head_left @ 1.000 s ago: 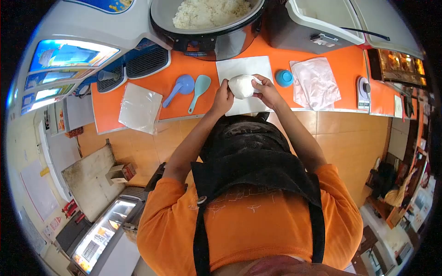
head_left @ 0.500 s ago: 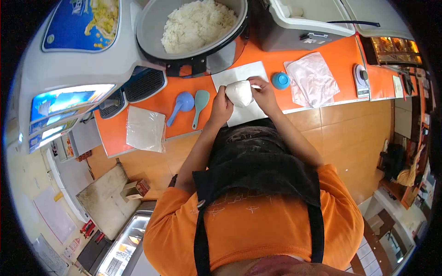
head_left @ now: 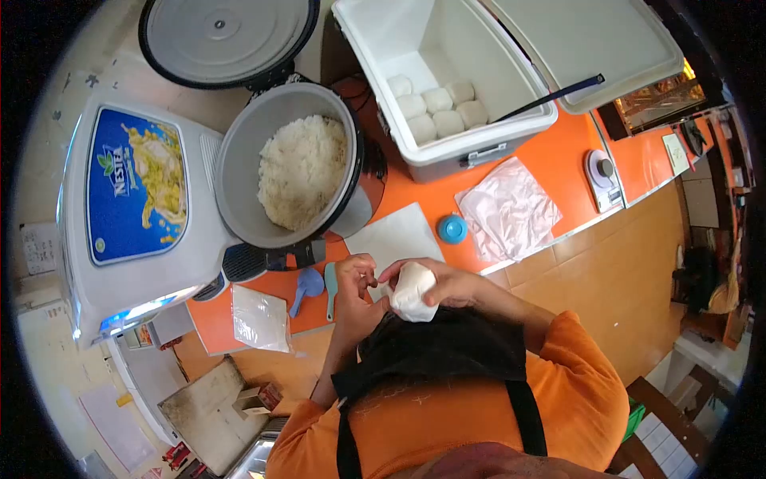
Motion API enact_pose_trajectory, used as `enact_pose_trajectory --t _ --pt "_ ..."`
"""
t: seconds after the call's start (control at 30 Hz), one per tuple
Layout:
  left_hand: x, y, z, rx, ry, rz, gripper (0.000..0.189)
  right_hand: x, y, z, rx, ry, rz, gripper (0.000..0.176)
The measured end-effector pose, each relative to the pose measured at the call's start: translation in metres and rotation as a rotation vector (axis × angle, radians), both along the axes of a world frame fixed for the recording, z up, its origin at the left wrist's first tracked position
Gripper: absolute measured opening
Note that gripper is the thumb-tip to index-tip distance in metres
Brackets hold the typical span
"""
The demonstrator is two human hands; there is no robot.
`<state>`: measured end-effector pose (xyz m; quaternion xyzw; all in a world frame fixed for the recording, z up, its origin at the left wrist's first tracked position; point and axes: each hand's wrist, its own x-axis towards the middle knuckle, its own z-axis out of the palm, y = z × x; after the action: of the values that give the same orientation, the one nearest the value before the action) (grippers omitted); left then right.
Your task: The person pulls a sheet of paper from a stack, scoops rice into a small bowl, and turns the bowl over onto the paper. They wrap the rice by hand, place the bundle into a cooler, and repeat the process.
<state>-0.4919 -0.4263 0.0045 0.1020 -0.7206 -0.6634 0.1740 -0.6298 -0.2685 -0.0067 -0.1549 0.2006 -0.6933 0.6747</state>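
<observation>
My right hand (head_left: 448, 286) cups a white wrapped rice ball (head_left: 412, 290) just in front of my black apron. My left hand (head_left: 353, 279) sits beside the ball with its fingers pinching the wrap at the ball's upper left edge. Both hands hover over the near edge of a white sheet (head_left: 394, 235) on the orange counter (head_left: 536, 149). An open rice cooker (head_left: 294, 166) full of white rice stands to the upper left. An open white cooler box (head_left: 435, 77) behind it holds several wrapped rice balls (head_left: 435, 102).
A blue rice paddle (head_left: 306, 287) and a teal one (head_left: 330, 286) lie left of my hands. A stack of clear plastic sheets (head_left: 257, 317) lies further left, a pink-white plastic pile (head_left: 511, 209) and a blue cup (head_left: 452, 229) to the right. A small scale (head_left: 602, 178) stands at the far right.
The view has tilted up, so the cooker lid and cooler contents now show. My hands have drawn the rice ball off the sheet, closer to my apron.
</observation>
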Motion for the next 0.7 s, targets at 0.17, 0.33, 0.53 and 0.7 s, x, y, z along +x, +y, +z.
enact_pose_trajectory --t 0.17,0.33,0.53,0.7 --pt "-0.038 -0.005 0.019 0.05 -0.066 0.097 0.092 -0.089 -0.009 0.028 0.035 0.554 0.174 0.073" --pt "-0.049 -0.018 0.001 0.135 -0.111 -0.049 0.079 -0.274 -0.056 0.127 0.285 1.307 -0.115 0.078" --pt "-0.03 -0.026 -0.02 0.068 -0.718 -0.396 0.043 -0.5 -0.192 -0.081 0.83 2.088 0.661 0.083" --pt "0.028 -0.033 -0.036 0.104 -0.898 -0.021 0.038 -0.51 -0.217 -0.169 0.905 2.087 0.697 0.094"
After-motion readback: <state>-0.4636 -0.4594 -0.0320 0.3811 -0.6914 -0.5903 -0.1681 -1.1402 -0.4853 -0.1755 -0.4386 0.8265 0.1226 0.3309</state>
